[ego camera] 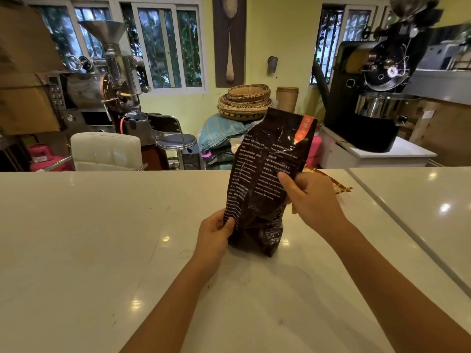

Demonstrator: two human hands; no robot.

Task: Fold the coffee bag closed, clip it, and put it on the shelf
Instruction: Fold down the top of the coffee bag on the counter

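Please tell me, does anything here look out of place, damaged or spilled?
Nothing is spilled. The coffee bag leans to the right on the white counter, held by the left hand and right hand. Its top is not yet folded, its foil creased. Nothing else stands out.

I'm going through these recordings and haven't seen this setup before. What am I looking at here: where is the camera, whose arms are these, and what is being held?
There is no machine here. The one picture comes from a wide-angle camera worn on a person's head, looking forward and down, so the two bare arms reaching in from the bottom are the wearer's own.

Both hands hold a dark brown coffee bag standing upright on a white counter. The left hand grips its lower left edge; the right hand grips its right side, higher up. The bag's top is not yet folded, and no clip is on it.

Behind the right hand, a gold-coloured packet lies on the counter. Beyond the counter stand two coffee roasters, a stack of woven baskets and chairs. I cannot pick out a clip.
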